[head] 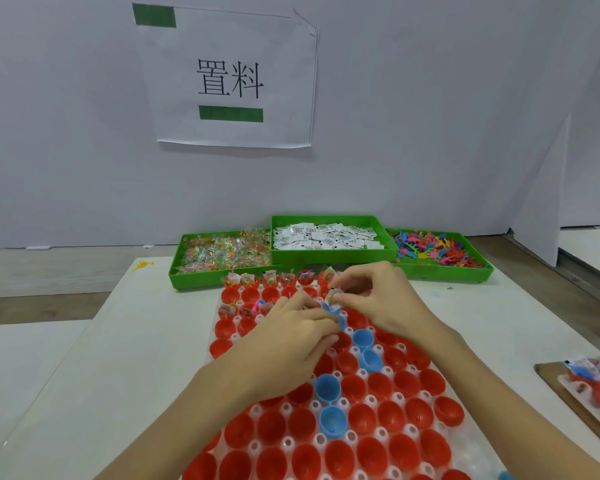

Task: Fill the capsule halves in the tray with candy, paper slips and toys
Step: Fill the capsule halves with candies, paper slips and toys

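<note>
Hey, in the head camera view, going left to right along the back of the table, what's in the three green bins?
Candy bin with clear-wrapped colourful sweets → paper slip bin with white printed slips → toy bin with small multicoloured plastic figures.

Three green bins point(329, 252), two hands point(293, 344), one wall sign point(227, 77), and roughly five blue capsule halves point(362, 337) showing among many red ones point(361, 419).

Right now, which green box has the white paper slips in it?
The middle green plastic bin, sitting between the two others. The left green bin holds clear-wrapped candy, and the right green bin holds colourful plastic toys.
</note>
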Demonstrator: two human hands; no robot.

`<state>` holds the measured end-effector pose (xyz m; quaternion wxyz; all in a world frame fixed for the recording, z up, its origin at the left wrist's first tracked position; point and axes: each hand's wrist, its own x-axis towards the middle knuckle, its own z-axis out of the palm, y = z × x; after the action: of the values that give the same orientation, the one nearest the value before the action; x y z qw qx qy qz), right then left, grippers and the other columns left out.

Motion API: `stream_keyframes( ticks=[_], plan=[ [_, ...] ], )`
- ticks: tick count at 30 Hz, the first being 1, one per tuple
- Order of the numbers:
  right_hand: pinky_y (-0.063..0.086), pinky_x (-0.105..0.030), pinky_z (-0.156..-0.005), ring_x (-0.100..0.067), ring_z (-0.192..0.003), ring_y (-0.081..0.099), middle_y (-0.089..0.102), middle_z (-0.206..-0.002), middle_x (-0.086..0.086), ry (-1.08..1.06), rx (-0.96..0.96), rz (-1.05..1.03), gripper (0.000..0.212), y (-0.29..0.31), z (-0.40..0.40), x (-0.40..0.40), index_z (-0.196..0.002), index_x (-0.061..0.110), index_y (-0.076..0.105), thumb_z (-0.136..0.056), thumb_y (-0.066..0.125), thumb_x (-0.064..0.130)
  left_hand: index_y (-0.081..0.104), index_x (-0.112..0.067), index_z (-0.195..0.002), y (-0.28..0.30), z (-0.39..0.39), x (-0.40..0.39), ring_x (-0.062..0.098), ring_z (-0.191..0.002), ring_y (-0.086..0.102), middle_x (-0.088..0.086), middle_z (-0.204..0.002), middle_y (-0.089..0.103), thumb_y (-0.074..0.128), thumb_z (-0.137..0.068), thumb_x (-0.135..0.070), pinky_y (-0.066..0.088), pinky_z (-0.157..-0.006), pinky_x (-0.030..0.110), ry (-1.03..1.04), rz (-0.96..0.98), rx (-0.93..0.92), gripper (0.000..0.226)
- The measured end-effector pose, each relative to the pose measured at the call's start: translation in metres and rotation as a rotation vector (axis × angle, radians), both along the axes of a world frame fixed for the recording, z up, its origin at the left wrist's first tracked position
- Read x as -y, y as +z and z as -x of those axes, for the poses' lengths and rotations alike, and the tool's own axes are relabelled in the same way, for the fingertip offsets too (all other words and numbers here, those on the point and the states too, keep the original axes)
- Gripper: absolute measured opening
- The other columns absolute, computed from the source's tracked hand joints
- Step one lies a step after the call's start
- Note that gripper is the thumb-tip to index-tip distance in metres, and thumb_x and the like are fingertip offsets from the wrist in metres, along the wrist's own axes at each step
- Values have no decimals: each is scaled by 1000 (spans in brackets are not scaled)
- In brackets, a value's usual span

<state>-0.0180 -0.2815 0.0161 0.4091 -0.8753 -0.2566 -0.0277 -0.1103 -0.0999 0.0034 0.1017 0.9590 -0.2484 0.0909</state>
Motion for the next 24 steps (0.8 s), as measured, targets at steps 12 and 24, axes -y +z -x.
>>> stream_keyframes(
  ticks=[12,24],
  plan=[
    [58,-38,-85,-10,-88,67,65,-95,9,75,119,540,6,13,-12,-25,-94,21,78,-89,78,18,39,-31,-154,-1,-2,-6,13,-149,18,-16,-158,39,37,-109,-44,20,-118,35,-9,-170,-103,47],
    [60,-20,-80,2,-80,72,78,-88,10,238,-73,530,15,36,-33,-16,-96,21,80,-83,84,25,30,-33,-158,0,-4,-9,9,-153,6,-18,-164,28,41,-107,-48,8,-123,37,-25,-146,-188,54]
  ],
)
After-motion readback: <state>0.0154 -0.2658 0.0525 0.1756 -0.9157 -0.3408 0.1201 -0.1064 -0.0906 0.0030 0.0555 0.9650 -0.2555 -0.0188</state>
